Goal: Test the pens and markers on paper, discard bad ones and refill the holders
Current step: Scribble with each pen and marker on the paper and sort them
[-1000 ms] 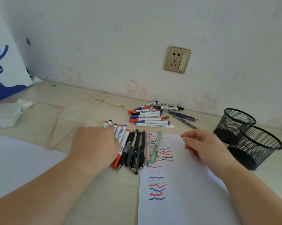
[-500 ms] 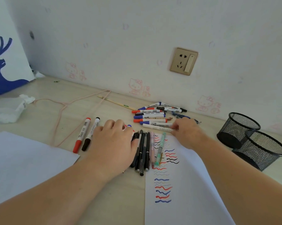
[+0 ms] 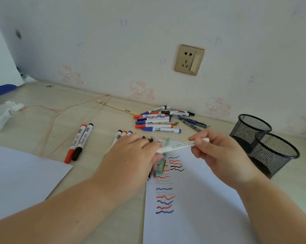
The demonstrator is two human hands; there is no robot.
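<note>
Both hands hold one white pen (image 3: 179,145) level above the test paper (image 3: 192,205). My right hand (image 3: 217,155) pinches its right end, and my left hand (image 3: 131,159) grips its left end. Under my left hand lies a row of pens and markers (image 3: 159,166), mostly hidden. A pile of markers (image 3: 157,120) rests near the wall. A red marker (image 3: 75,143) and a black marker (image 3: 82,141) lie side by side to the left. Two black mesh holders (image 3: 272,148) stand at the right.
A second white sheet (image 3: 20,176) covers the left front of the desk. A pink cord (image 3: 51,120) loops across the desk, with crumpled tissue (image 3: 2,115) at the far left. A wall socket (image 3: 189,59) sits above the pile.
My right hand lifted the white pen from beside the pile and brought it back over the paper. My left hand shifted right and took hold of the pen's other end.
</note>
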